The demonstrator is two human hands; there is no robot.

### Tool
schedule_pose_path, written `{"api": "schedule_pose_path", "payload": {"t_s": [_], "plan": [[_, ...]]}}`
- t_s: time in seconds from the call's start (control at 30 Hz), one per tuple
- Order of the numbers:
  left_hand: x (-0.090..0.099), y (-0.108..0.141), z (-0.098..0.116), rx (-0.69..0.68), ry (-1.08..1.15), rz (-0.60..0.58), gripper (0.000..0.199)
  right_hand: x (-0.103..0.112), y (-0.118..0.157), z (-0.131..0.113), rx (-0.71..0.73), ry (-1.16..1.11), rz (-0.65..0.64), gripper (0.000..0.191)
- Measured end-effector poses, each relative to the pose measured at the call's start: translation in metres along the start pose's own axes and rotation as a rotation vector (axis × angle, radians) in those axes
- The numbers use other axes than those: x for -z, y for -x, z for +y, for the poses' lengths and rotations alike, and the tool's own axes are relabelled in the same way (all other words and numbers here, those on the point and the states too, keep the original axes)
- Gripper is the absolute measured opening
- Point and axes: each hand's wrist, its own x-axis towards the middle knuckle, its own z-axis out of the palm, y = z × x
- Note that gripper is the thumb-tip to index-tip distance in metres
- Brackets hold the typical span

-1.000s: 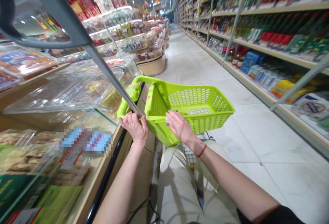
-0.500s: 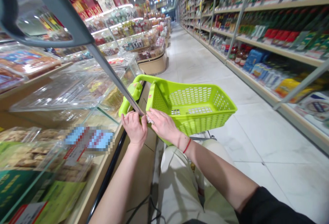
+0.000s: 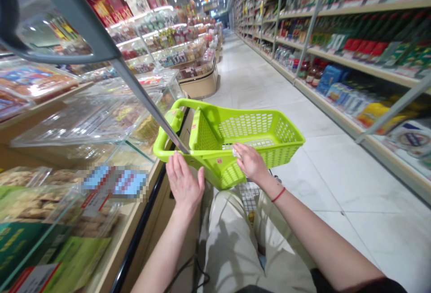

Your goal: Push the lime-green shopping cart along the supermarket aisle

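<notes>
A bright green plastic shopping cart point(image 3: 202, 153) stands in front of me with its basket pointing right. My left hand point(image 3: 185, 183) is open, fingers stretched, at the near rim by the handle end. Over the basket's near rim, my right hand point(image 3: 252, 163) is closed on a small crumpled white piece point(image 3: 237, 153), perhaps tissue; the fingers hide part of it. A metal pole point(image 3: 144, 94) with a large grey looped handle point(image 3: 77, 24) slants down to the cart rim, just beyond my left fingertips. No items show in the visible part of the basket.
A glass-edged display counter point(image 3: 134, 149) with packaged foods runs along my left. Stocked shelves point(image 3: 357, 59) line the right side. A pale tiled floor point(image 3: 249, 80) stretches ahead between them, past rounded display stands point(image 3: 198, 86).
My right hand has moved right along the cart rim, away from the pole, with the white piece. My left hand has come off the pole's base and opened, slightly lower.
</notes>
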Motion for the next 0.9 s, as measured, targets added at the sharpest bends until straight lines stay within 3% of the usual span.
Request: {"api": "schedule_pose_path", "payload": {"t_s": [0.1, 0.13, 0.27, 0.37, 0.57, 0.7, 0.9], "plan": [[0.0, -0.003, 0.028, -0.241, 0.059, -0.184, 0.075, -0.002, -0.002, -0.006, -0.033, 0.017, 0.006, 0.05], [-0.003, -0.01, 0.034, -0.26, 0.055, -0.249, 0.072, -0.002, -0.002, -0.008, -0.033, 0.019, 0.007, 0.05], [-0.016, -0.043, 0.04, -0.166, -0.048, -0.405, 0.084, -0.005, 0.001, -0.009, -0.013, 0.015, 0.008, 0.051], [-0.021, -0.055, 0.033, -0.194, -0.089, -0.475, 0.088, -0.006, 0.0, -0.008, -0.03, -0.015, 0.009, 0.051], [-0.021, -0.055, 0.026, -0.268, -0.074, -0.495, 0.07, -0.012, -0.03, -0.037, -0.019, -0.12, -0.084, 0.052], [-0.024, -0.055, 0.024, -0.297, -0.053, -0.479, 0.071, -0.02, -0.042, -0.052, 0.042, -0.13, -0.101, 0.051], [-0.026, -0.052, 0.024, -0.269, -0.069, -0.419, 0.055, -0.013, -0.021, -0.015, 0.026, -0.091, -0.011, 0.048]]}}
